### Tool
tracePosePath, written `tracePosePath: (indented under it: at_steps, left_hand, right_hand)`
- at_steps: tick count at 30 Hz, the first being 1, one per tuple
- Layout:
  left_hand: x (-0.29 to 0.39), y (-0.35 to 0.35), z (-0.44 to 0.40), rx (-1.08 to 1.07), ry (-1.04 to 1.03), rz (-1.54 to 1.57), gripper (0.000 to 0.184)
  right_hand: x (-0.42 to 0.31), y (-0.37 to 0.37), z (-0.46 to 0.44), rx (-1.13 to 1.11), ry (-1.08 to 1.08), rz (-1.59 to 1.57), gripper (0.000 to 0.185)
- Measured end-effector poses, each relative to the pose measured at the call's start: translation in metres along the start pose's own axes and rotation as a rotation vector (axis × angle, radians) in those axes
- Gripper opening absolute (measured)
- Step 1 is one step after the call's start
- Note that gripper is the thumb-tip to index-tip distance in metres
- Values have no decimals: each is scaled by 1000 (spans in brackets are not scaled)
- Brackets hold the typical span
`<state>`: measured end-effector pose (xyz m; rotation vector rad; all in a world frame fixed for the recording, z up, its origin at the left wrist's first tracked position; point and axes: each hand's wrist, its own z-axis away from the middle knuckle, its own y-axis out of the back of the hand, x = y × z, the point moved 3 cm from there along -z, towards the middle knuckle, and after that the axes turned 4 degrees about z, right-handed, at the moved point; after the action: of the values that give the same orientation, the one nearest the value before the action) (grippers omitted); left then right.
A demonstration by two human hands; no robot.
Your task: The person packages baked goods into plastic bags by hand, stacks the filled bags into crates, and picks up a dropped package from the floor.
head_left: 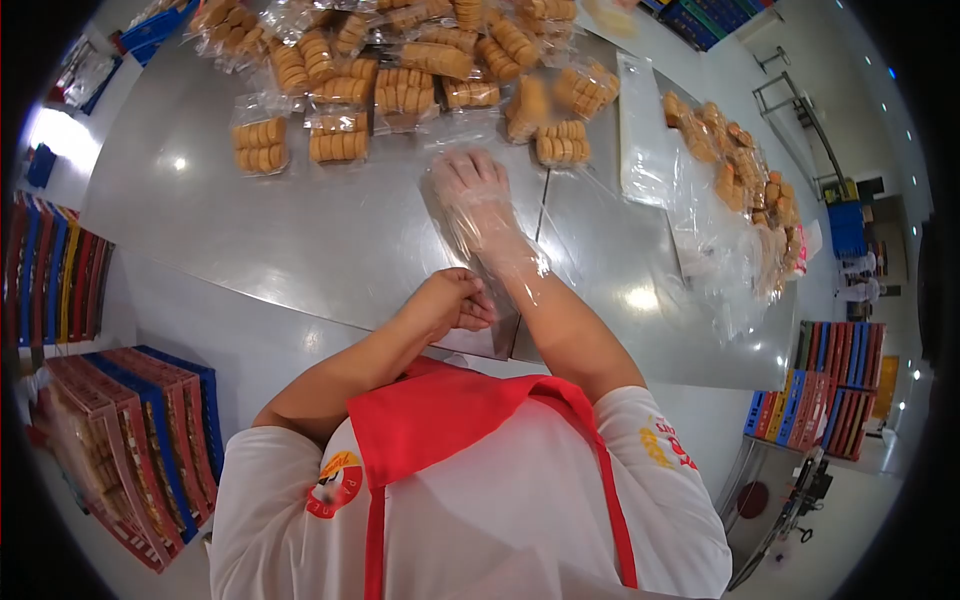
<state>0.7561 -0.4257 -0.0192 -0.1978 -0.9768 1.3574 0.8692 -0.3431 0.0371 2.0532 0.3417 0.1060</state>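
My right hand lies over the steel table with its fingers stretched out, covered by a clear plastic glove or bag that reaches past the wrist. Just below it, near the table's front edge, my bare left hand is closed, its fingers curled together beside the right forearm. What it pinches, if anything, cannot be made out. Beyond my right fingertips lie several clear packs of round golden biscuits; the nearest include a pack to the right and another pack to the left.
Clear plastic bags lie flat on the steel table. Loose biscuits are heaped on plastic at the right. Stacked crates stand at the left and the right. A seam crosses the table.
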Motion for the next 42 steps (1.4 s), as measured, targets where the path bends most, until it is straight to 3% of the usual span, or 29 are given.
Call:
tracePosePath:
  at_steps: [8, 16, 20, 21, 23, 24, 25, 26, 28, 30, 31, 33, 36, 39, 42]
  left_hand:
    - [3, -2, 3, -4, 37, -95, 12]
    - [2, 0, -2, 31, 20, -186, 11]
    - [-1, -4, 5, 10, -34, -128, 16]
    - [2, -8, 10, -12, -45, -130, 18]
    - [23, -7, 27, -102, 51, -630, 21]
    - [36, -13, 34, -141, 97, -881, 23]
    - [55, -30, 44, -59, -9, -974, 24]
    - [74, -50, 59, 27, -112, -1059, 26]
    - [106, -69, 49, 126, -404, -1203, 28]
    - [151, -105, 22, 163, -760, -1376, 32]
    - [171, -134, 13, 191, -918, -1491, 35]
    - [194, -168, -27, 304, -1025, -1615, 46]
    - [214, -189, -108, 608, -919, -1835, 51]
    - [225, -173, -169, 663, -774, -1837, 53]
    - [225, -164, -170, 679, -790, -1803, 55]
  right_hand:
    - [2, 20, 32, -149, 55, 154, 60]
    - [7, 15, 16, -100, 53, 17, 54]
    - [-12, 56, 38, -14, -30, 18, 56]
    - [-17, 79, 51, -52, -60, -102, 56]
    - [-13, 93, 113, -16, -129, -306, 54]
    - [-3, 95, 148, -112, -107, -378, 43]
    - [-6, 123, 171, 34, -117, -291, 15]
    - [14, 105, 214, 29, -188, -163, 6]
    - [44, 108, 273, 178, -599, -56, 11]
    - [75, 119, 293, 484, -1062, -496, 16]
    - [79, 129, 284, 504, -1089, -499, 16]
    - [81, 145, 262, 553, -1145, -501, 18]
    - [88, 136, 258, 571, -1046, -437, 18]
    - [90, 133, 259, 577, -1087, -446, 16]
    - [90, 138, 259, 568, -1094, -468, 16]
